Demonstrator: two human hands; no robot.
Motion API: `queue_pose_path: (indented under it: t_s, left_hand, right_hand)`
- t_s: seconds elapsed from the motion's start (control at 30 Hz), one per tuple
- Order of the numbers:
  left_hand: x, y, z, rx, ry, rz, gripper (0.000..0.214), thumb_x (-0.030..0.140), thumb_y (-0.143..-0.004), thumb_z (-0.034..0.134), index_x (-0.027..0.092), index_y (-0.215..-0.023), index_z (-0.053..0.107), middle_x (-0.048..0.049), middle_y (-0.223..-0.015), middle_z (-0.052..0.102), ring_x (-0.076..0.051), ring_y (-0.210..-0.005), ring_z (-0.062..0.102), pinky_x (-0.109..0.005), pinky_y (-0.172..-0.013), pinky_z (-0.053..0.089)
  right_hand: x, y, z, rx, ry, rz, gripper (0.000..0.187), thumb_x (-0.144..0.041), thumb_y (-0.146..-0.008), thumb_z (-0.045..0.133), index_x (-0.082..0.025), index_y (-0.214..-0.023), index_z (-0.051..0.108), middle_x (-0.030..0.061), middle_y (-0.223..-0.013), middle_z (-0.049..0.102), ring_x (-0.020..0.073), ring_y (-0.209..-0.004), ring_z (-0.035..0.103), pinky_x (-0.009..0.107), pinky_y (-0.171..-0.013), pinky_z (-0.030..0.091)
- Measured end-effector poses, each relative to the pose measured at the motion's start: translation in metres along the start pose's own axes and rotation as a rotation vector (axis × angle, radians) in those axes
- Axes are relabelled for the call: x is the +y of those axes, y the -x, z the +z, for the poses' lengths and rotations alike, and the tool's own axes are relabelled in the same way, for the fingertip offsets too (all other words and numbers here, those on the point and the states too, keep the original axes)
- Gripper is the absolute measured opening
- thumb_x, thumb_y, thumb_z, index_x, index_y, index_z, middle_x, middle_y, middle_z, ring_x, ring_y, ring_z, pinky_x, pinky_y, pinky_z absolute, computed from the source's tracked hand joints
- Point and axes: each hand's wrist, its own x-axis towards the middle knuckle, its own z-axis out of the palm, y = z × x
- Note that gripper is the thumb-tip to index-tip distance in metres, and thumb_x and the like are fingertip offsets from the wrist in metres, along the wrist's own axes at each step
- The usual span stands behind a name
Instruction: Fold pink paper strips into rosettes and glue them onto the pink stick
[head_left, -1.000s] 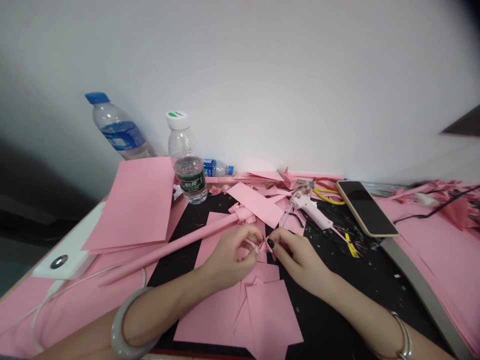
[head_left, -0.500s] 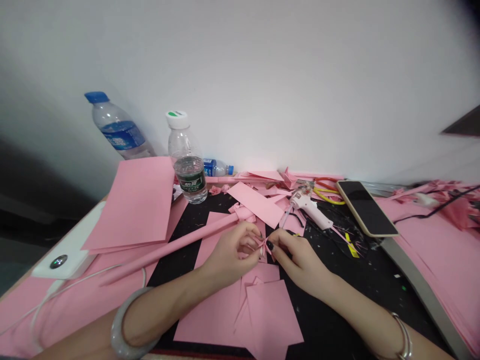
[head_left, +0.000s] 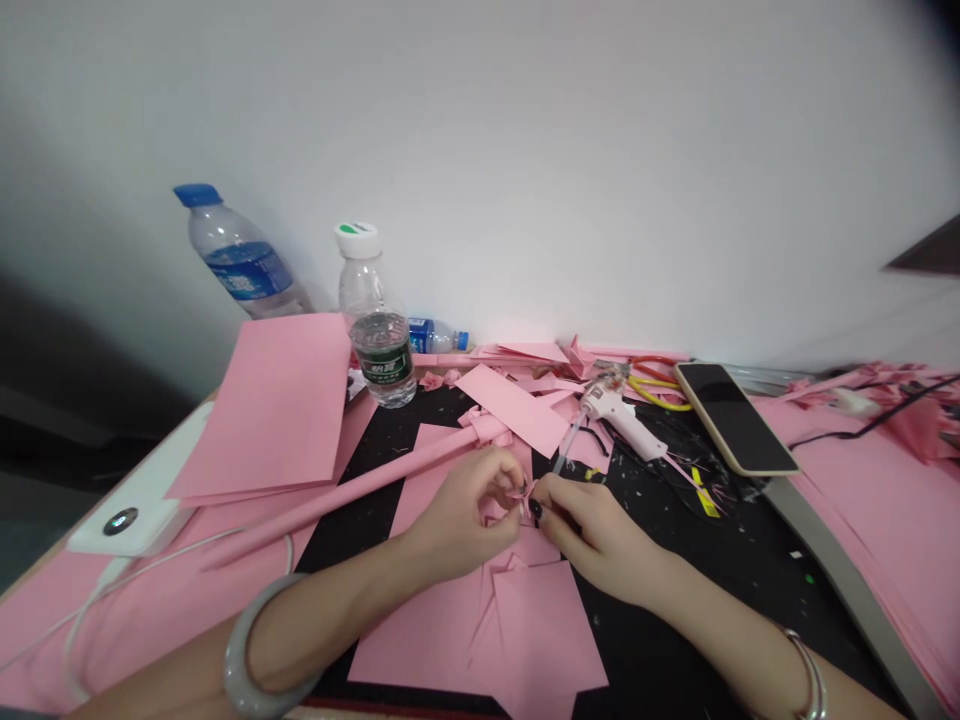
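We see, L to R, a white power bank (head_left: 124,492) w/ a white cable (head_left: 157,558), then a water bottle w/ a blue cap (head_left: 240,255) leaning on the wall. A clear bottle w/ a green-and-white cap (head_left: 375,340) stands beside a small blue-labelled bottle (head_left: 436,335) lying on its side. Chinese characters on the clear bottle's dark label are too small for us to read reliably. A stack of pink paper (head_left: 270,410) and a long pink paper tube (head_left: 322,507) lie near a black mat (head_left: 360,545).

Centre: L hand (head_left: 461,515), closed in a fingertip pinch, and R hand (head_left: 592,530), also closed, grip a small folded pink paper piece (head_left: 523,495) above loose pink sheets (head_left: 420,630); R fingertips are partly hidden. We judge the piece light, soft and easily creased, so best held at its thick folded middle, not its thin points.

Further R: a hot glue gun (head_left: 615,415), red-and-yellow-handled scissors (head_left: 656,375) and a phone (head_left: 735,418), screen dark, no legible writing
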Motion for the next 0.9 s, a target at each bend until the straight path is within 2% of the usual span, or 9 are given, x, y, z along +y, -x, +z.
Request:
queue_pose_path:
  t_s: [0.17, 0.4, 0.63, 0.9]
  left_hand:
    - [0.004, 0.000, -0.002, -0.037, -0.050, 0.059, 0.022, 0.000, -0.068, 0.048, 0.019, -0.079, 0.046, -0.0014, -0.084, 0.049, -0.013, -0.073, 0.049, -0.024, -0.063, 0.045]
    - [0.007, 0.001, -0.004, -0.073, -0.057, 0.095, 0.025, -0.001, -0.069, 0.048, 0.018, -0.084, 0.049, -0.0028, -0.088, 0.051, -0.014, -0.078, 0.052, -0.025, -0.067, 0.046]
    - [0.014, 0.003, -0.004, -0.105, -0.051, 0.037, 0.023, 0.001, -0.072, 0.049, 0.018, -0.087, 0.046, -0.0028, -0.088, 0.052, -0.013, -0.074, 0.052, -0.027, -0.066, 0.047]
    - [0.011, 0.003, -0.003, -0.101, 0.000, 0.019, 0.029, 0.001, -0.072, 0.050, 0.020, -0.092, 0.042, -0.0024, -0.087, 0.053, -0.014, -0.075, 0.052, -0.028, -0.067, 0.047]
  right_hand:
    - [-0.003, 0.000, -0.002, -0.024, -0.018, -0.040, 0.021, -0.001, -0.081, 0.040, -0.021, -0.075, 0.039, -0.0053, -0.065, 0.038, 0.0097, -0.056, 0.038, 0.021, -0.053, 0.030]
    - [-0.005, -0.001, -0.003, -0.023, -0.055, -0.064, 0.021, 0.000, -0.080, 0.040, -0.021, -0.076, 0.039, -0.0057, -0.064, 0.037, 0.0097, -0.054, 0.037, 0.021, -0.052, 0.030]
    - [-0.006, -0.001, -0.001, -0.041, -0.089, -0.056, 0.022, 0.001, -0.077, 0.040, -0.020, -0.075, 0.041, -0.0059, -0.064, 0.037, 0.0091, -0.054, 0.035, 0.020, -0.052, 0.030]
    - [-0.005, -0.001, 0.001, -0.051, -0.124, 0.043, 0.020, -0.004, -0.080, 0.040, -0.020, -0.068, 0.037, -0.0060, -0.061, 0.035, 0.0089, -0.053, 0.032, 0.020, -0.050, 0.029]
